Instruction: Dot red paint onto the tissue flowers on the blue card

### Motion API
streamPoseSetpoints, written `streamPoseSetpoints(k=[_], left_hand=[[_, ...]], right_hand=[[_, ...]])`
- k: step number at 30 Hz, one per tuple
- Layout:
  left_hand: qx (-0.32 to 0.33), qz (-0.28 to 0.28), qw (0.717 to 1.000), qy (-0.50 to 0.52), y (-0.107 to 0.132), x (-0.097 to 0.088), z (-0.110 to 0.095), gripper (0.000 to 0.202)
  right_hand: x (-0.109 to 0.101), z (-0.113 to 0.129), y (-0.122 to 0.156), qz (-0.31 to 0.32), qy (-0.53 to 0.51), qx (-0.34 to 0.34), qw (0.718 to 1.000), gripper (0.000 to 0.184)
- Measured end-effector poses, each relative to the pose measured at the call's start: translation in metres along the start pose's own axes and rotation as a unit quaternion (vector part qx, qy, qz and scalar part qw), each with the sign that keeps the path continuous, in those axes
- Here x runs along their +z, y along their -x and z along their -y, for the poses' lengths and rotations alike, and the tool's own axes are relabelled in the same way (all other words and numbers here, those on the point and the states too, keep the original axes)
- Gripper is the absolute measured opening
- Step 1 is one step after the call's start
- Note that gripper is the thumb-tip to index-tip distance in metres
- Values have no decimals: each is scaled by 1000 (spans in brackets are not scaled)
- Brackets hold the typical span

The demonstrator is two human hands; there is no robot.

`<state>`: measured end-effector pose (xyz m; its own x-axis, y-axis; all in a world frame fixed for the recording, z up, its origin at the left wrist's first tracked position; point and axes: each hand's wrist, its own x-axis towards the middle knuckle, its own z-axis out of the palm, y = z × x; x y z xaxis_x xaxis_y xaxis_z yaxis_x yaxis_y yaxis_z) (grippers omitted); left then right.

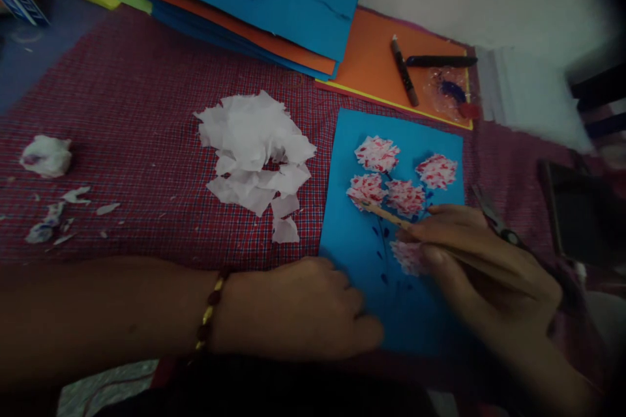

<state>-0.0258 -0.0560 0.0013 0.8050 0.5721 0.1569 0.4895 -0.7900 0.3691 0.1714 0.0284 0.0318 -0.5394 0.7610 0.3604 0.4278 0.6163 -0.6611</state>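
A blue card (440, 143) lies on the red checked cloth, with several white-and-red dabbed paper flowers (377, 154) glued on it. My right hand (484, 260) is closed in a pinch on a thin wooden stick (386, 214), whose tip touches a flower near the card's middle. My left hand (298, 309) rests on the card's lower left corner, fingers curled and pressed down; a beaded bracelet (209, 313) circles its wrist.
A heap of torn white tissue (257, 150) lies left of the card. A crumpled tissue ball (46, 156) and scraps sit far left. Stacked coloured sheets (293, 6) are at the back, with an orange sheet (372, 58) bearing two pens and paint. Scissors (493, 218) and a dark phone (581, 215) lie right.
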Motion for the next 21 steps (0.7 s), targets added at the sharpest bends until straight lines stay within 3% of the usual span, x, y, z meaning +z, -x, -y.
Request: streamPoseSetpoints(k=[4, 12, 21], left_hand=[[1, 0, 1000, 2, 0, 0, 0, 5], [3, 17, 1000, 15, -1, -2, 0, 4], [4, 16, 1000, 16, 0, -3, 1, 4]], right_hand=[[-1, -6, 0, 28, 38, -51, 998, 30], [-9, -7, 1, 32, 55, -52, 997, 29], [-15, 11, 8, 15, 34, 39, 999, 29]])
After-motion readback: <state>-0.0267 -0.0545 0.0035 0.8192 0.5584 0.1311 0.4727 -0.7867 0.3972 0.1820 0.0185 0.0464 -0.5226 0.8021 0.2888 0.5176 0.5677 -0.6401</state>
